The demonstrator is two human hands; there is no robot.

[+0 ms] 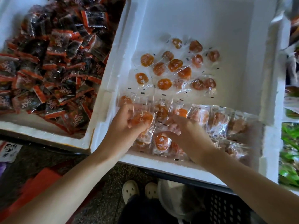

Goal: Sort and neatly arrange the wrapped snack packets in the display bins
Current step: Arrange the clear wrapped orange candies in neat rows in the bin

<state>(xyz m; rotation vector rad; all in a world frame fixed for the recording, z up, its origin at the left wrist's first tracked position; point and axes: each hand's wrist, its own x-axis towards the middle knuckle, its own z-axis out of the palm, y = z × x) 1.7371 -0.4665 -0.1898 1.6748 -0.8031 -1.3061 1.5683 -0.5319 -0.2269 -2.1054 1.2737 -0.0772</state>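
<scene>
A white foam bin (252, 65) holds several clear packets with round orange snacks. Loose orange packets (175, 65) lie scattered in its middle, and a tidier row of packets (216, 122) stands along its near wall. My left hand (127, 125) is shut on one orange packet (142, 118) at the near left of the bin. My right hand (186, 131) reaches in beside it, with thumb and fingers pinching another orange packet (161, 141) in the near row.
A second foam bin (71, 139) on the left is heaped with dark red-and-black packets (53, 65). Green packets (289, 152) fill a bin at the right edge. Below are a speckled floor, my shoes (139, 190), a red object and a black crate (226, 206).
</scene>
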